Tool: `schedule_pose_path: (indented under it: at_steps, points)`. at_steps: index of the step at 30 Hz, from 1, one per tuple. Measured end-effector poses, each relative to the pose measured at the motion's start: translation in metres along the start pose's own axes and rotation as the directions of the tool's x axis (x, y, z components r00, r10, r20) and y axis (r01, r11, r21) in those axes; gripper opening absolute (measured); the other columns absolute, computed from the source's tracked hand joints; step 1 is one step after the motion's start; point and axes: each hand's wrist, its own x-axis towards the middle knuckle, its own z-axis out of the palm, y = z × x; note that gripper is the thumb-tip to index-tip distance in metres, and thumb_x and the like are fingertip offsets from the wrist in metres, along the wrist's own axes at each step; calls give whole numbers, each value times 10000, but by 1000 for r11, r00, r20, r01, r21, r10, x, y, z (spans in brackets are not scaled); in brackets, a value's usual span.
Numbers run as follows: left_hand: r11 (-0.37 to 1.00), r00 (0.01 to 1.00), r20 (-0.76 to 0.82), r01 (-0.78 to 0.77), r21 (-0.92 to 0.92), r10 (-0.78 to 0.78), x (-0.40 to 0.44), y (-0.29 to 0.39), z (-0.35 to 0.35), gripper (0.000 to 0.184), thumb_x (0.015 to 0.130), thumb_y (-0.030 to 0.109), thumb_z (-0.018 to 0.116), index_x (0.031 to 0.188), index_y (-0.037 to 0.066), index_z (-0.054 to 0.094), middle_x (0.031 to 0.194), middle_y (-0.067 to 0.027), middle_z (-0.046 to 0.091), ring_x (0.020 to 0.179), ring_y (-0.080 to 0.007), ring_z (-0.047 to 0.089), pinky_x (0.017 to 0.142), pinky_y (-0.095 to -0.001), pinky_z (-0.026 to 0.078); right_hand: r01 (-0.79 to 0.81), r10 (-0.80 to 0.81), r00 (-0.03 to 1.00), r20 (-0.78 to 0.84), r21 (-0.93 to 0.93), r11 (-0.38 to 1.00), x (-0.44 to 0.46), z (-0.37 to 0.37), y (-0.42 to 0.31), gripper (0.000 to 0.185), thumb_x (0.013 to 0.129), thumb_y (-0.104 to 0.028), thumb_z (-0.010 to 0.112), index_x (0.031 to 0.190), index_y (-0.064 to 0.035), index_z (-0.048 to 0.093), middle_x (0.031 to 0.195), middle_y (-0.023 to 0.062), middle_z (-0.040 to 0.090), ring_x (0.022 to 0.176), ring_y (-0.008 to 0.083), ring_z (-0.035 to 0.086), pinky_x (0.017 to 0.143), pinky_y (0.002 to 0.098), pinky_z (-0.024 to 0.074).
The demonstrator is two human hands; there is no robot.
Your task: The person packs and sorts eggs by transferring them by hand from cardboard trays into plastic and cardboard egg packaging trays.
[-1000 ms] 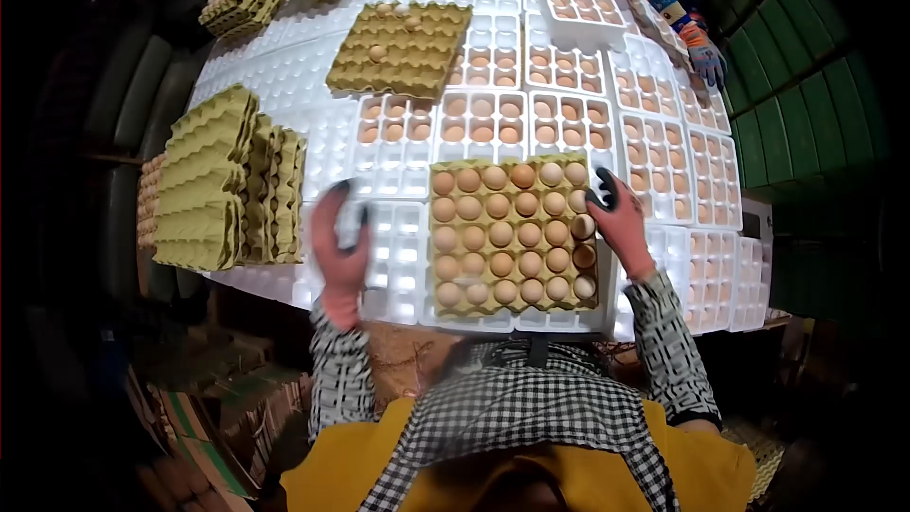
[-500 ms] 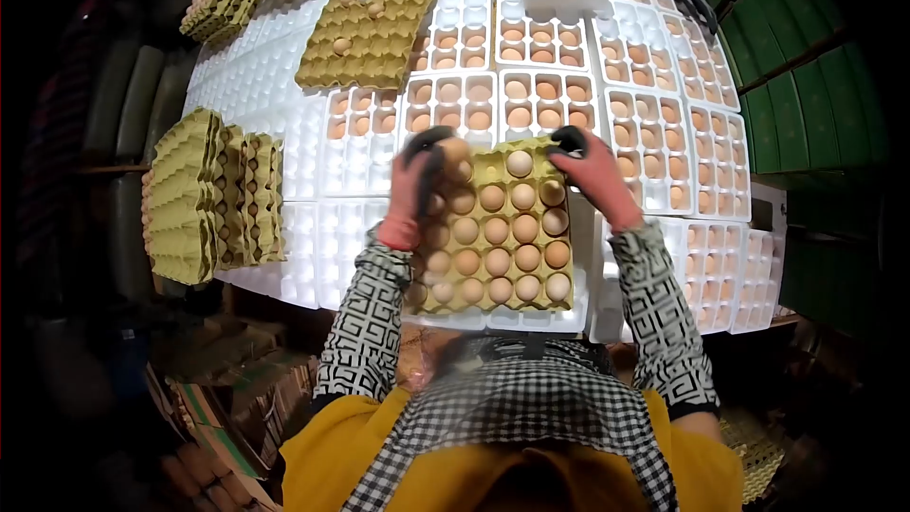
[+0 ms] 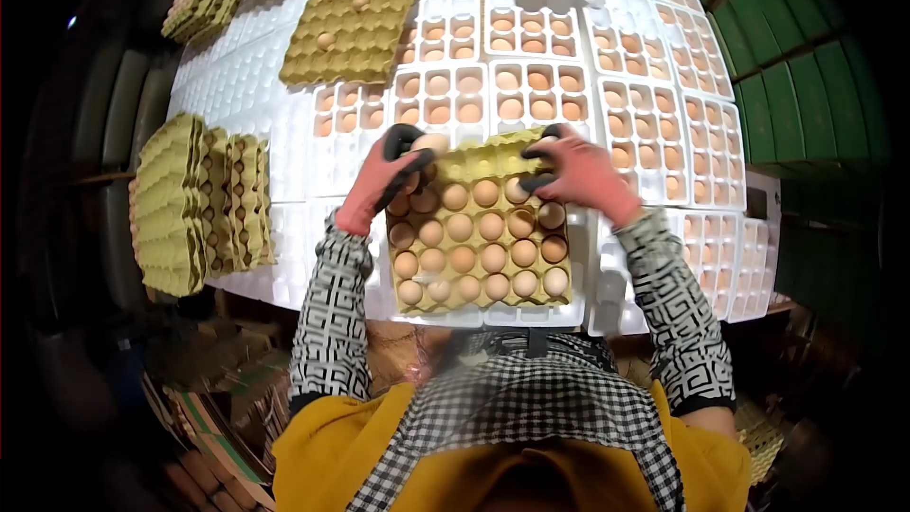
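In front of me a yellow pulp egg tray (image 3: pixel 479 166) holds rows of light brown eggs (image 3: pixel 491 226). It rests on white foam trays. My left hand (image 3: pixel 387 175), in a pink glove with black fingers, is closed around an egg (image 3: pixel 432 144) at the tray's far left corner. My right hand (image 3: pixel 573 173), gloved the same way, curls over the far right corner. Its fingers are bent together around what looks like an egg, mostly hidden. Between the hands, cups in the tray's far row stand bare.
White foam trays (image 3: pixel 488 64) with eggs cover the table's middle and right. Unfilled foam trays (image 3: pixel 227 85) lie left. Stacked pulp trays (image 3: pixel 171 204) stand at the left edge. Another pulp tray (image 3: pixel 341 43) with a few eggs lies farther back. Green crates (image 3: pixel 796 104) line the right side.
My left hand has moved left with the egg. The right hand has come inward over the tray's far corner. An egg in the far row is gone from its cup.
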Motion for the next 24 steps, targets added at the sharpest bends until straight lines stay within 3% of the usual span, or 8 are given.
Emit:
schedule_pose_path:
  at_steps: [1,3,6,10,13,15,19,24]
  points:
    - [977,999,-49,-21,-213,11,-4,-6,2,295,858,121,676,1107,-13,590,911,-52,645,701,-102,589,610,-231,469,-57,78,997,28,-450,891,-2,12,-24,417,740,-220,735,1124,-66,684,1280,111,591,998,205,605,759,314,537]
    - [947,999,-43,-10,-320,-4,-5,-3,19,309,865,117,694,1129,-4,589,905,-52,652,685,-98,605,567,-235,471,59,-60,998,28,-779,624,-1,53,-32,310,777,-212,671,1061,-91,703,1310,137,567,976,287,592,701,339,537]
    - [980,990,-119,-101,-171,81,12,7,60,355,866,113,704,1180,-13,595,973,-68,662,747,-105,623,625,-240,501,94,-6,989,147,-600,794,-1,35,-33,337,775,-274,677,1064,-104,716,1358,176,523,1079,305,587,763,303,530]
    - [963,968,-56,-236,130,244,47,14,118,429,835,166,725,1208,-1,596,1121,-115,681,999,-212,657,854,-314,515,-164,197,889,-414,116,980,-86,21,22,524,673,-264,810,1154,-101,683,1310,171,531,1122,270,599,842,316,543]
    - [578,912,101,-333,745,397,67,32,183,460,813,314,724,1183,70,604,1111,-125,676,1003,-271,660,813,-411,519,-316,483,690,-539,376,871,-159,24,81,599,640,-176,842,1200,-72,657,1296,160,530,1071,270,629,875,336,541]
    - [364,953,221,-285,887,208,97,26,218,421,838,386,680,1102,69,597,1032,-126,681,986,-309,652,815,-454,512,-316,631,634,-447,595,739,-180,24,107,589,641,-173,848,1190,-73,661,1281,145,532,1063,267,631,858,335,539]
    - [345,973,129,-190,919,191,102,36,259,375,854,328,661,1109,74,556,1100,-155,602,933,-334,655,755,-467,515,-498,399,648,-649,36,866,-169,-8,105,584,651,-283,839,1192,-144,670,1317,136,504,1131,302,576,909,406,506]
    - [124,937,230,-269,955,262,87,-9,272,575,833,303,673,1348,117,500,1203,-161,545,1165,-348,517,955,-477,405,-647,530,741,-412,-227,728,-139,-10,135,610,715,-374,804,1272,-229,604,1422,115,421,1164,303,545,865,426,513]
